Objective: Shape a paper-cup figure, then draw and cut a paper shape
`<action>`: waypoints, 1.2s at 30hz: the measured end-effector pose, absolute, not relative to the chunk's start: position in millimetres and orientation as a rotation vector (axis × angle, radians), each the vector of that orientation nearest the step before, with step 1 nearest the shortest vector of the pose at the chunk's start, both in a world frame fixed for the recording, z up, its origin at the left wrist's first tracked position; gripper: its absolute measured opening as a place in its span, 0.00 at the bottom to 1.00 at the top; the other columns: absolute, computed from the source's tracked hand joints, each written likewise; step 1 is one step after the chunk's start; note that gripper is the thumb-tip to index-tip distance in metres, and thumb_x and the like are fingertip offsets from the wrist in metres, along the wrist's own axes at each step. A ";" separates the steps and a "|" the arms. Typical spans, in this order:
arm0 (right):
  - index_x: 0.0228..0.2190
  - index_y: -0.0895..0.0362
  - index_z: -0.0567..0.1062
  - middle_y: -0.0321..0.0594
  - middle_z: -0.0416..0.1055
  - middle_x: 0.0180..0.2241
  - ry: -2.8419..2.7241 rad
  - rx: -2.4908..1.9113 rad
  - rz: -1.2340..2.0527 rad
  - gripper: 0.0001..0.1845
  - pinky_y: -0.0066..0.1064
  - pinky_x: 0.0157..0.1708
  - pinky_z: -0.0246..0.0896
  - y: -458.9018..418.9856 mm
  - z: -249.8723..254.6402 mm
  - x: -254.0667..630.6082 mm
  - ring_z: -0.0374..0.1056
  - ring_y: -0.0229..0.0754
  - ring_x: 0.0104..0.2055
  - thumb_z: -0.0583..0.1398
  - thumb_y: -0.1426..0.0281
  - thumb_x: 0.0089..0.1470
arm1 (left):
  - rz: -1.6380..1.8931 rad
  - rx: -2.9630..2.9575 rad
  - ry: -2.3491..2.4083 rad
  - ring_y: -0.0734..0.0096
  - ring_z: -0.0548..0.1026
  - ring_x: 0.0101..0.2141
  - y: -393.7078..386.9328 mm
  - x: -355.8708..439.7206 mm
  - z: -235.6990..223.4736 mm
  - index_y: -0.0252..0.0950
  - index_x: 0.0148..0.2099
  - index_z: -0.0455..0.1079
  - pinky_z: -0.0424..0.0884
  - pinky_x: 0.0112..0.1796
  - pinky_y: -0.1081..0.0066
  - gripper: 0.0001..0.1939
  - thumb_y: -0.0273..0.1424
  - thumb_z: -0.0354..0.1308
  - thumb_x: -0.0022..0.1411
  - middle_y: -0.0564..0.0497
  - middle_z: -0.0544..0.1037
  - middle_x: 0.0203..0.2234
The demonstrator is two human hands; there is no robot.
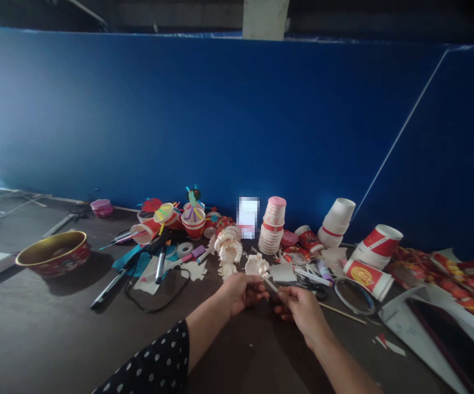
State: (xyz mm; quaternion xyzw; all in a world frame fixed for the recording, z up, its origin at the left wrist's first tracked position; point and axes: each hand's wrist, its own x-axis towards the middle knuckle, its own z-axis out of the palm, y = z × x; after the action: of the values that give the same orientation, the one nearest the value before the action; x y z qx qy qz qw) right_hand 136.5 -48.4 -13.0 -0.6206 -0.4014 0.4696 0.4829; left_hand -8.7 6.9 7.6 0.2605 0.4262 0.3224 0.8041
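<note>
Over the front middle of the dark table, my left hand (241, 294) and my right hand (301, 307) are close together, both closed. Between them runs a thin whitish strip (271, 284), which looks like paper. My right fingers pinch its near end, and my left thumb and fingertips close on the far end. Just beyond my left fingertips is a white crumpled paper piece (256, 265); whether it is joined to the strip I cannot tell. A pile of curled white paper pieces (228, 249) stands behind my left hand.
Stacked paper cups (271, 235) stand by the blue partition (237, 120); more cup stacks (335, 224) are at right. Left lie a gold-rimmed bowl (52, 257), markers (161, 262) and decorated cups (193, 221). A tape roll (355, 295), thin stick (343, 313) and dark phone (454, 339) are at right.
</note>
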 end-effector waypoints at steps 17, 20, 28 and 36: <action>0.27 0.60 0.72 0.38 0.74 0.23 -1.001 -1.537 1.127 0.08 0.22 0.14 0.59 -47.1 -15.5 136.5 0.70 0.37 0.19 0.58 0.69 0.42 | 0.679 0.580 0.897 0.74 0.73 0.18 8.0 -8.2 4.7 0.24 0.28 0.66 0.66 0.18 0.82 0.06 0.22 0.50 0.54 0.50 0.70 0.14; 0.27 0.60 0.72 0.39 0.74 0.25 -1.025 -1.547 1.114 0.08 0.22 0.15 0.58 -46.6 -16.4 137.2 0.70 0.37 0.21 0.58 0.69 0.42 | 0.680 0.585 0.904 0.74 0.73 0.18 7.6 -7.8 5.4 0.24 0.28 0.66 0.66 0.18 0.82 0.06 0.22 0.51 0.54 0.50 0.70 0.14; 0.27 0.61 0.72 0.39 0.74 0.24 -1.041 -1.541 1.107 0.09 0.23 0.15 0.59 -49.1 -14.3 137.1 0.70 0.38 0.21 0.58 0.68 0.42 | 0.683 0.582 0.898 0.73 0.73 0.18 7.7 -8.1 5.0 0.25 0.28 0.66 0.66 0.17 0.81 0.05 0.22 0.51 0.54 0.50 0.70 0.14; 0.25 0.61 0.72 0.39 0.74 0.22 -1.025 -1.527 1.124 0.09 0.22 0.15 0.59 -49.1 -12.6 136.9 0.70 0.37 0.20 0.59 0.68 0.40 | 0.686 0.594 0.895 0.74 0.73 0.18 6.7 -8.1 6.2 0.25 0.27 0.66 0.65 0.17 0.82 0.05 0.22 0.51 0.54 0.50 0.70 0.13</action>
State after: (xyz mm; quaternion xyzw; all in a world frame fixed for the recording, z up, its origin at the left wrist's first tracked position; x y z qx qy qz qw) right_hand 136.9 -49.1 -12.6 -0.6242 -0.4189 0.4592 0.4733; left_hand -8.1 6.7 6.2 0.2772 0.4176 0.3203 0.8039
